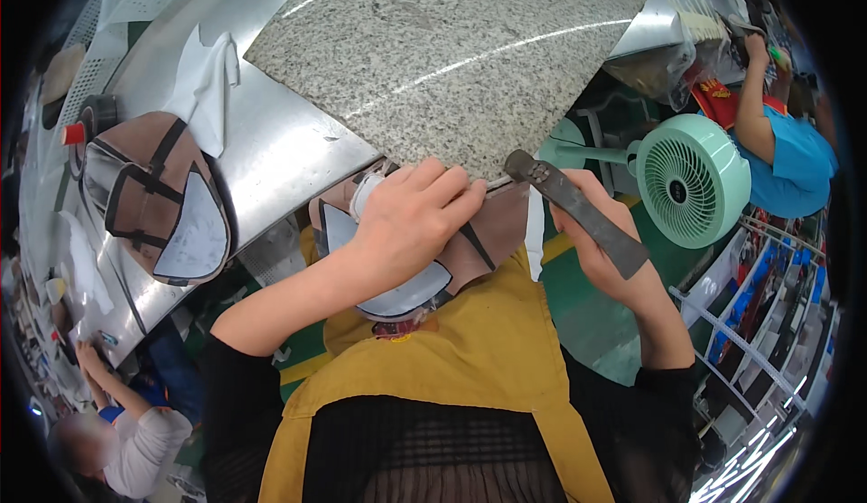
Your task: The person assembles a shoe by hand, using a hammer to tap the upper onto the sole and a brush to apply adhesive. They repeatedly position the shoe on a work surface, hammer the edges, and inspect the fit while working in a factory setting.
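Note:
My left hand (411, 218) presses with bent fingers on a brown bag-like piece (501, 228) at the near corner of a speckled granite slab (452, 79). Dark strips and pale grey panels show on this piece, which hangs down over my lap. In my right hand (596, 264) is a hammer (582, 209) with a long, dark, curved metal head. One end of the head is close to the slab's edge, beside my left fingertips. My fingers and palm hide the hammer's handle.
A similar brown piece (163, 196) lies on the metal bench (280, 160) at left, beside white cloth (208, 88) and a dark tape roll (99, 115). A green fan (691, 182) stands at right. Co-workers sit at far right (795, 160) and lower left (144, 444).

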`<state>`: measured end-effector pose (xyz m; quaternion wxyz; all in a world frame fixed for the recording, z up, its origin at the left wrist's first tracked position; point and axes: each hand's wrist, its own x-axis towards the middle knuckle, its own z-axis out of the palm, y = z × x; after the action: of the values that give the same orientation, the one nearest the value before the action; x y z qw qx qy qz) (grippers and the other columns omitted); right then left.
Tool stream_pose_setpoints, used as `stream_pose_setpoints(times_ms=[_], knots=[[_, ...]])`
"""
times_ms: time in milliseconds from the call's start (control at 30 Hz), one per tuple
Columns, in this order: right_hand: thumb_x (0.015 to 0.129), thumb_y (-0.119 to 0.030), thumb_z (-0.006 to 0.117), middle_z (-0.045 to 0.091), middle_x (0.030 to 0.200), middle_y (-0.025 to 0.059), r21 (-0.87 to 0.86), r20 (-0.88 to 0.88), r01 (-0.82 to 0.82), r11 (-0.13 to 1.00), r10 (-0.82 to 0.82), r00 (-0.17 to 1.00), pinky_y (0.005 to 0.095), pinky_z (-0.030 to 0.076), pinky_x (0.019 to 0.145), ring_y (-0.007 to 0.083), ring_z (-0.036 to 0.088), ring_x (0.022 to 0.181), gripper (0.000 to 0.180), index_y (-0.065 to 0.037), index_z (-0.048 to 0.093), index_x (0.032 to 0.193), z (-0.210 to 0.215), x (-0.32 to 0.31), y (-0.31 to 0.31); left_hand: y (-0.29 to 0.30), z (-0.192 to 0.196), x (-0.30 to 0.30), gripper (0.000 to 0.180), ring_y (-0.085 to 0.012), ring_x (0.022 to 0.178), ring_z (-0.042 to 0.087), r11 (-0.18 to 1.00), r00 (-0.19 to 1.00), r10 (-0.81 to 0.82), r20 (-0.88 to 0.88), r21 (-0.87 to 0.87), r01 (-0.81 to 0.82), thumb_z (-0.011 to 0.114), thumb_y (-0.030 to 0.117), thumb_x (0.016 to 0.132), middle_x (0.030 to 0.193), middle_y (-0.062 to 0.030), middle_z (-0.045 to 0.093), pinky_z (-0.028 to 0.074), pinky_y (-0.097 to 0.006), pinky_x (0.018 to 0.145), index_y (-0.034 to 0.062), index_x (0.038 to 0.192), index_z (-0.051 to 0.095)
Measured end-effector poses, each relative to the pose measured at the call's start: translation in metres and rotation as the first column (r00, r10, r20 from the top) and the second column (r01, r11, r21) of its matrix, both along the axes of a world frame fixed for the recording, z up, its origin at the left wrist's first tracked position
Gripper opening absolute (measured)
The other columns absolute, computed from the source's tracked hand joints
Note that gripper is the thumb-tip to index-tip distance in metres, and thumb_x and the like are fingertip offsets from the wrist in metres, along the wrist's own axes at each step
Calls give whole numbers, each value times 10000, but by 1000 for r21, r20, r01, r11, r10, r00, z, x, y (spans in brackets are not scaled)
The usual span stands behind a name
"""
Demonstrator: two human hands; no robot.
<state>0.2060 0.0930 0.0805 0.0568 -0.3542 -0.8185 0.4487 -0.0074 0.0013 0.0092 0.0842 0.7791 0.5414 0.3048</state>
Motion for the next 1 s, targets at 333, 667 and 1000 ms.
stream_pose_setpoints(times_ms=[333,667,1000], knots=[[800,7,576,606,973,175,1,-6,-151,989,151,989,369,503,700,359,619,866,393,-10,488,1183,1,-5,2,-2,-4,-3,262,-175,687,527,1000,1000,-16,-3,17,16,644,53,689,791,-17,528,443,-295,562,54,950,627],[802,-132,589,593,923,168,-10,83,-183,983,183,980,410,491,650,363,612,828,355,-29,456,1115,4,-14,4,1,-3,-2,267,-184,729,535,1000,1000,-29,2,3,29,630,65,666,809,-28,522,430,-293,614,57,932,611],[857,-126,565,603,846,155,97,76,-207,974,200,977,436,472,598,374,605,754,207,-30,445,995,-1,-15,-4,4,7,-1,217,-193,718,532,994,996,9,85,-107,0,660,41,696,790,-18,529,426,-315,627,77,907,624]])
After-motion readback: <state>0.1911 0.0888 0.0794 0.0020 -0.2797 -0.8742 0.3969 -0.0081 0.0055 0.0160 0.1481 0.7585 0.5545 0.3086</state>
